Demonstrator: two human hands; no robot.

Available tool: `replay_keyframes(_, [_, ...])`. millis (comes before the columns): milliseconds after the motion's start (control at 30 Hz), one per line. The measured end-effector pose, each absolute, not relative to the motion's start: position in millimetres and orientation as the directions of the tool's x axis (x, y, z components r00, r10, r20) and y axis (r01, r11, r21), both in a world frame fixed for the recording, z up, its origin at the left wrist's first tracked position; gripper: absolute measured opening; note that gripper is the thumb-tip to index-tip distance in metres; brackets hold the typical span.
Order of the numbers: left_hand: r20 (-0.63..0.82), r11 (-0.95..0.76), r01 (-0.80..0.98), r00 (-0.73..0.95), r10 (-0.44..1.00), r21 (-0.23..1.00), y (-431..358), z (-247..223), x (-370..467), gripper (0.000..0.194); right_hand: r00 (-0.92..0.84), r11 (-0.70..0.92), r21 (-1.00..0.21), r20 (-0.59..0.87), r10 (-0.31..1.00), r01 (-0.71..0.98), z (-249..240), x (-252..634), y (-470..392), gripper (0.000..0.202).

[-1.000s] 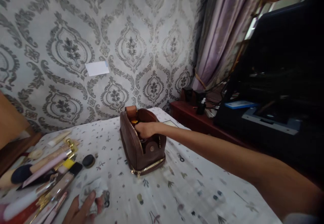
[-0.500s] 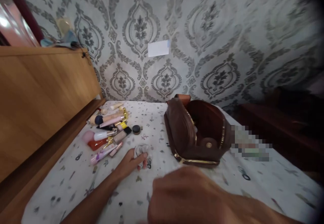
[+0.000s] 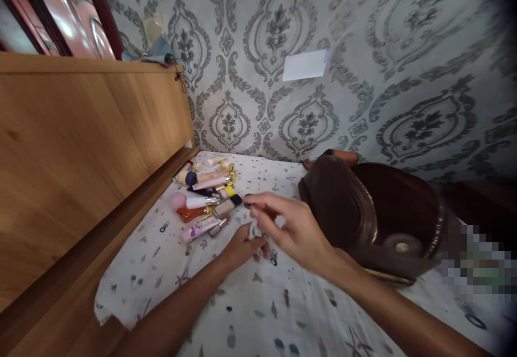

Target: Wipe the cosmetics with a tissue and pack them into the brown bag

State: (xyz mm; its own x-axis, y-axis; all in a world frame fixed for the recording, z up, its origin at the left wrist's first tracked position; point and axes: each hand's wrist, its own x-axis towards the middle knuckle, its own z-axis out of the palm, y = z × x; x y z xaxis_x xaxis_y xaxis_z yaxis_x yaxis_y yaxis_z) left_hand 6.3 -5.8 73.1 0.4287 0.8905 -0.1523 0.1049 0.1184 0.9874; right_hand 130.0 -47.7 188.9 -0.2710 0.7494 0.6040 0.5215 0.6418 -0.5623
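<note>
Swung to one dark jar [image 3: 247,204], right hand [image 3: 299,229] half-spread; left hand [image 3: 243,247] clutches one wad [image 3: 254,231].

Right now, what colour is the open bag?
The bag is dark brown; it shows best in the head view.

Counted one brown bag [image 3: 337,201], one white paper slip [image 3: 306,65], one round pink puff [image 3: 177,201], one black-capped bottle [image 3: 226,206], at least ten cosmetics [image 3: 196,202] in all, overlapped too closely for an exact figure
</note>
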Motion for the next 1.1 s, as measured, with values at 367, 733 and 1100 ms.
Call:
replay_keyframes(367, [-0.128,0.246,-0.154,0.537,0.834,0.957,9,68,5,0.037,0.062,-0.029,-0.749,0.016,0.998,0.662,83,173,78,0.057])
replay_keyframes(733, [-0.187,0.337,-0.263,0.467,0.864,0.904,16,66,9,0.063,0.126,0.169,-0.708,0.344,0.931,0.686,118,152,62,0.025])
replay_keyframes(1100, [-0.203,0.301,-0.127,0.495,0.845,0.945,14,75,5,0.047,-0.319,0.339,-0.281,0.114,0.941,0.898,163,-4,146,0.040])
